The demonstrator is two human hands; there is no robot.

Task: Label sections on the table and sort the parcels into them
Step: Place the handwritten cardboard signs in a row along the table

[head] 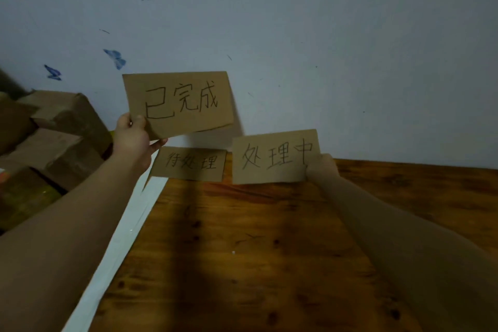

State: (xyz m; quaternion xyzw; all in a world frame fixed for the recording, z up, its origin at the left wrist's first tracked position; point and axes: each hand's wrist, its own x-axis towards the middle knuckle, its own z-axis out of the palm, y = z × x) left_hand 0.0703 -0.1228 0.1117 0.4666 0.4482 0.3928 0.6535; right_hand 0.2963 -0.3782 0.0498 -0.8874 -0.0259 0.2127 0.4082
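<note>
My left hand (pixel 133 136) pinches the lower left corner of a cardboard label (pixel 179 104) with handwritten characters, held up in front of the wall. My right hand (pixel 322 167) grips the lower right corner of a second handwritten cardboard label (pixel 275 156), held just above the far edge of the wooden table (pixel 242 250). A third, smaller cardboard label (pixel 190 163) lies flat on the table's far left corner, between the two hands. Brown wrapped parcels (pixel 62 137) are piled to the left of the table.
A pale wall (pixel 323 48) with small butterfly decorations (pixel 116 58) rises right behind the table. A white strip (pixel 121 240) runs along the table's left edge. The parcel pile stands beyond that edge, close to my left forearm.
</note>
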